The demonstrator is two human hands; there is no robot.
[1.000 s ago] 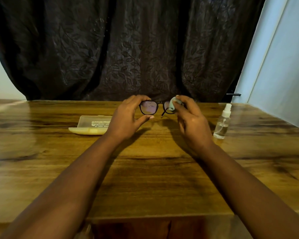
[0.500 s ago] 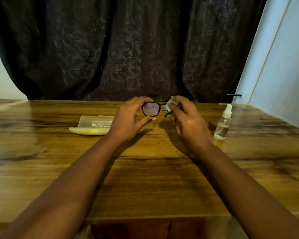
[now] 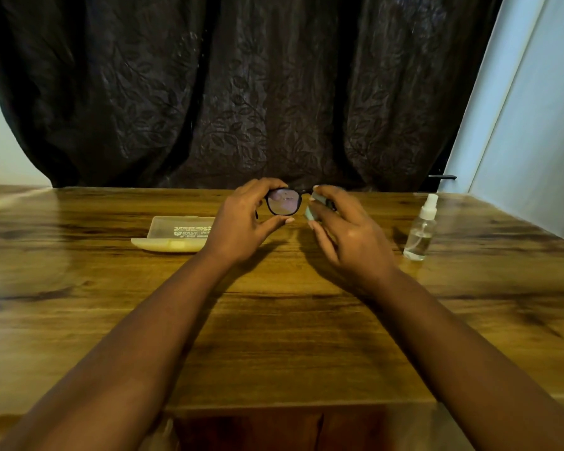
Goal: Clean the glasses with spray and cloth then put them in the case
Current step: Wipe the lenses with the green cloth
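Black-framed glasses (image 3: pixel 283 202) are held up above the far middle of the wooden table (image 3: pixel 274 336). My left hand (image 3: pixel 245 222) pinches the left lens rim between fingers on top and thumb below. My right hand (image 3: pixel 345 232) pinches a small pale green cloth (image 3: pixel 314 209) over the right lens, which the cloth and fingers hide. An open, pale yellow glasses case (image 3: pixel 173 237) lies on the table to the left of my left hand. A small clear spray bottle (image 3: pixel 420 229) with a white nozzle stands to the right of my right hand.
A dark patterned curtain (image 3: pixel 241 92) hangs behind the table's far edge. A pale wall (image 3: pixel 534 125) runs along the right side. The table's near edge lies just below my forearms.
My right hand has kept rubbing the cloth on the right lens, shifting slightly down and left. The glasses and my left hand have stayed almost in place.
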